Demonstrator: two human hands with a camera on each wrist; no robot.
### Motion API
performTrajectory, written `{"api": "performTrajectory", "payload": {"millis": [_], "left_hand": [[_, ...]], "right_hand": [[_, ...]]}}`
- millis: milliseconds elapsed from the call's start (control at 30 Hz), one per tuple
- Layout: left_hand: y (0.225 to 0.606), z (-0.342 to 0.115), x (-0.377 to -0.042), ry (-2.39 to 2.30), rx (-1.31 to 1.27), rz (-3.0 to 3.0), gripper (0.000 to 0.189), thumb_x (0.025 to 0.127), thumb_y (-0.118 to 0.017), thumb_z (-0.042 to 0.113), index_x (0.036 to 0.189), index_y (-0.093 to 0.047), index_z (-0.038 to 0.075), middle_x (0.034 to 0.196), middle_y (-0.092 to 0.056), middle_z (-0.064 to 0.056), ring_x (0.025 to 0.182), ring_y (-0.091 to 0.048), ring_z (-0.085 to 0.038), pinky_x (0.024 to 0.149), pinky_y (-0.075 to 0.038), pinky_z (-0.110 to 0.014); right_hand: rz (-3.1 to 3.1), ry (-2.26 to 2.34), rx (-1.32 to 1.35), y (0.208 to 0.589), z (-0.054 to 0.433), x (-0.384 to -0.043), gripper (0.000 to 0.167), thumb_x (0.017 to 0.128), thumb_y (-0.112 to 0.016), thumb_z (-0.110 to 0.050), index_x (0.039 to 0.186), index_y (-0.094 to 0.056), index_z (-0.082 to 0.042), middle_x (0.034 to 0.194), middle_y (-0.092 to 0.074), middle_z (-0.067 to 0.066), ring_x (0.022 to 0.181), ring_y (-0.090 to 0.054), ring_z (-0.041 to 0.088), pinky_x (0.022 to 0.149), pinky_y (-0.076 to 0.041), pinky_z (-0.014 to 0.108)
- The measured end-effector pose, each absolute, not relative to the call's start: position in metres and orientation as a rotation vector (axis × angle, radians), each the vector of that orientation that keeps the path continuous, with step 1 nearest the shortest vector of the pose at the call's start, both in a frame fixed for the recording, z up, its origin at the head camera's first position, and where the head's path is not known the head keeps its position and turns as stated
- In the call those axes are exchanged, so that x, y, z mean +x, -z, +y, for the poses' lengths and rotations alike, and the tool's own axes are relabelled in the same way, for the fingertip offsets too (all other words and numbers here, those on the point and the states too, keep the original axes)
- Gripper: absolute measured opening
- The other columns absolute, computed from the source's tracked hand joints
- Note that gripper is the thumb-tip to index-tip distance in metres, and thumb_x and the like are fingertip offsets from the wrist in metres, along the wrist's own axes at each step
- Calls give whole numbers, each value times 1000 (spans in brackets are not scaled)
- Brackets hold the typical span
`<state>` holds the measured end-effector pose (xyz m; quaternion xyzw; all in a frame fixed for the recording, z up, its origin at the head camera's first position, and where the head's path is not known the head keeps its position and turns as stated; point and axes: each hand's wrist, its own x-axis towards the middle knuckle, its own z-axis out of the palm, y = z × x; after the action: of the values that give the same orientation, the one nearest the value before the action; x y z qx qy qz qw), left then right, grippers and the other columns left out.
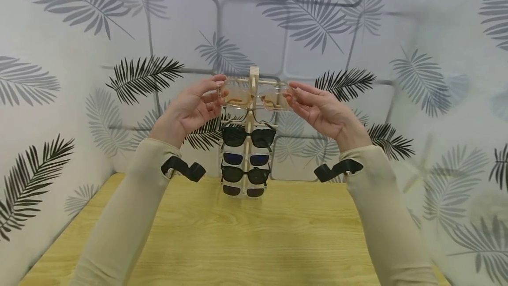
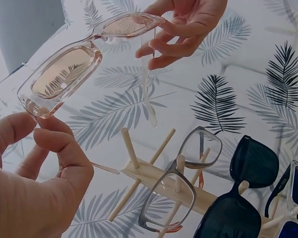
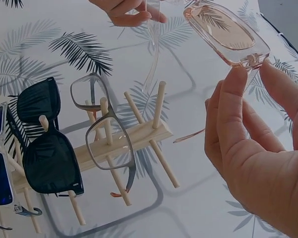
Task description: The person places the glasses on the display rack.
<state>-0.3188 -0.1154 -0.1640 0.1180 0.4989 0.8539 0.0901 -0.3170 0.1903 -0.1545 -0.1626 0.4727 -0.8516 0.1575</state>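
A pair of clear-framed glasses (image 2: pixel 64 72) with peach-tinted lenses is held up in front of the top of a wooden display stand (image 1: pixel 254 73). My left hand (image 1: pixel 200 103) pinches its left corner between thumb and fingers. At the opposite corner my right hand (image 1: pixel 317 105) pinches the frame near the hinge. Both temples are unfolded and point toward the stand, as the wrist views show. Below on the stand sit grey-framed clear glasses (image 3: pixel 130 153) and black sunglasses (image 1: pixel 234 137).
Lower on the stand hang blue-lensed sunglasses (image 1: pixel 233 159), another black pair (image 1: pixel 232 174) and a dark-lensed pair (image 1: pixel 232 190). Bare wooden pegs (image 3: pixel 159 101) stick out near its top. The stand rises from a yellow wood-grain table (image 1: pixel 254 237), against a leaf-patterned wall (image 1: pixel 317 25).
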Motion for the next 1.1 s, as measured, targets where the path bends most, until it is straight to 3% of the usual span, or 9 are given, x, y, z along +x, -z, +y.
{"api": "performTrajectory", "payload": {"millis": [367, 733, 933, 1100], "left_hand": [[151, -116, -334, -2633, 320, 1371, 17, 95, -66, 17, 112, -67, 12, 97, -65, -10, 67, -55, -14, 56, -45, -20], [148, -118, -349, -2642, 283, 1424, 22, 94, -66, 18, 115, -69, 10, 103, -69, -12, 67, -58, -13, 54, -45, -20], [148, -116, -359, -2665, 237, 1419, 18, 93, -68, 16, 109, -71, 9, 103, -68, -14, 67, -54, -13, 53, -40, -21], [153, -115, -367, -2666, 225, 1457, 16, 93, -68, 18, 107, -71, 10, 103, -68, -13, 67, -53, -12, 53, -39, -21]], "right_hand": [[1330, 2493, -393, 137, 180, -337, 54, 91, -65, 1, 142, -50, -8, 134, -51, 14, 90, -68, 21, 73, -58, 23], [1328, 2514, -316, 129, 175, -362, 44, 90, -66, 3, 132, -58, -6, 124, -56, 14, 92, -68, 22, 75, -58, 25], [1344, 2494, -287, 133, 176, -375, 50, 89, -68, -2, 137, -54, -7, 116, -63, 13, 94, -69, 22, 75, -58, 24], [1356, 2511, -248, 138, 173, -384, 38, 89, -68, -3, 127, -62, -6, 117, -64, 13, 92, -70, 22, 74, -58, 24]]}}
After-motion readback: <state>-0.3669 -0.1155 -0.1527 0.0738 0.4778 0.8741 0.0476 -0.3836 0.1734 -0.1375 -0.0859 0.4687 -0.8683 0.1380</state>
